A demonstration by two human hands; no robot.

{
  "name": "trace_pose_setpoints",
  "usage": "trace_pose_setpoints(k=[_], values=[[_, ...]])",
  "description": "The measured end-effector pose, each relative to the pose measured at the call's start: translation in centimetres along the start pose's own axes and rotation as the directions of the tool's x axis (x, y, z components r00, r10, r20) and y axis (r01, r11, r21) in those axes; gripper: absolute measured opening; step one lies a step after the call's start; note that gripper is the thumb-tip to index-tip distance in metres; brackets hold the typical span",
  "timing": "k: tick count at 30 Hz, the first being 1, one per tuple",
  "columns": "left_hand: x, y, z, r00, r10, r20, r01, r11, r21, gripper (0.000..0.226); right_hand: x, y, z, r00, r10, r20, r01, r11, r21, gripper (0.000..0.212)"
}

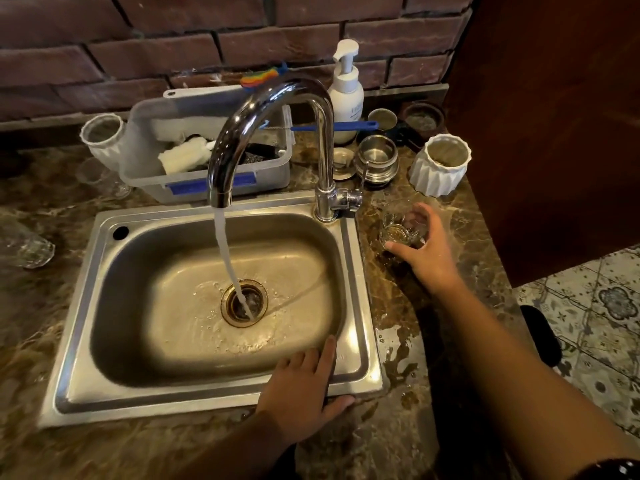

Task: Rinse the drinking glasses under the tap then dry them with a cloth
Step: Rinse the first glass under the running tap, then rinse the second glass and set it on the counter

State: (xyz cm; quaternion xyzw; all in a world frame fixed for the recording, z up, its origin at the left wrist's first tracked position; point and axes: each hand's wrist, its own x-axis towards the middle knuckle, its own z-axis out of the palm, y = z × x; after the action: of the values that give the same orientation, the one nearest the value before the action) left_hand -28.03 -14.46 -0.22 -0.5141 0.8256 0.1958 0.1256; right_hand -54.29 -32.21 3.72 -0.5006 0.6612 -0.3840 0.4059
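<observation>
Water runs from the chrome tap (239,133) into the steel sink (194,389), straight onto the drain (244,303). My right hand (427,247) grips a small clear drinking glass (398,232) standing on the counter right of the sink, fingers curled round its far side and thumb at the near side. Fingers straight, my left hand (304,386) rests on the sink's front right rim. Another clear glass (29,245) lies on the counter at the far left. A stemmed glass (100,176) stands behind it. A white cloth (185,155) lies in the grey tub.
A grey plastic tub (207,181) with brushes stands behind the sink. A white soap pump (346,91), steel cups (375,157) and a white ribbed pot (440,164) crowd the back right. Water is pooled on the marble counter (398,344). A dark wood panel (554,133) is at right.
</observation>
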Motion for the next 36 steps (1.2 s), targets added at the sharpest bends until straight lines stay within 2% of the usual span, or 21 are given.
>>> trace_pose_setpoints(k=[11,16,19,22,26,29,31,34,36], values=[[0.2,0.0,0.0,1.000,-0.012,0.013,0.013,0.999,-0.036,0.103,-0.7,-0.9,-0.1,0.994,0.111,0.020,-0.111,0.993,-0.035,0.094],[-0.1,0.1,-1.0,1.000,-0.011,-0.005,0.010,0.997,-0.071,0.099,-3.9,-1.8,0.8,0.957,0.279,-0.080,-0.279,0.960,0.009,0.082],[-0.7,-0.1,-2.0,0.999,-0.020,0.042,0.026,0.990,-0.136,0.093,-7.9,-2.4,2.4,0.938,0.315,-0.144,-0.331,0.938,-0.101,0.071],[-2.6,-0.6,-2.2,1.000,-0.030,-0.002,0.030,0.997,-0.072,0.076,-12.0,-3.8,4.8,0.954,0.251,-0.165,-0.284,0.933,-0.223,0.061],[-6.8,-4.7,-0.9,0.987,-0.147,-0.060,0.144,0.988,-0.061,0.063,-15.9,-5.7,9.7,0.988,0.155,-0.008,-0.149,0.936,-0.319,0.054],[-10.6,-9.5,0.1,0.971,-0.213,-0.107,0.209,0.977,-0.047,0.063,-17.9,-7.8,13.9,0.980,0.128,0.154,-0.076,0.949,-0.307,0.032],[-13.2,-13.0,0.5,0.952,-0.263,-0.155,0.256,0.965,-0.063,0.062,-18.8,-9.1,17.0,0.953,0.123,0.277,-0.024,0.942,-0.336,0.019],[-16.7,-17.7,1.1,0.915,-0.343,-0.212,0.326,0.939,-0.109,0.064,-20.0,-11.1,21.9,0.885,0.112,0.451,0.075,0.923,-0.377,0.014],[-18.3,-20.4,1.4,0.907,-0.347,-0.239,0.327,0.938,-0.118,0.066,-20.5,-12.3,25.1,0.840,0.087,0.535,0.147,0.913,-0.380,0.014]])
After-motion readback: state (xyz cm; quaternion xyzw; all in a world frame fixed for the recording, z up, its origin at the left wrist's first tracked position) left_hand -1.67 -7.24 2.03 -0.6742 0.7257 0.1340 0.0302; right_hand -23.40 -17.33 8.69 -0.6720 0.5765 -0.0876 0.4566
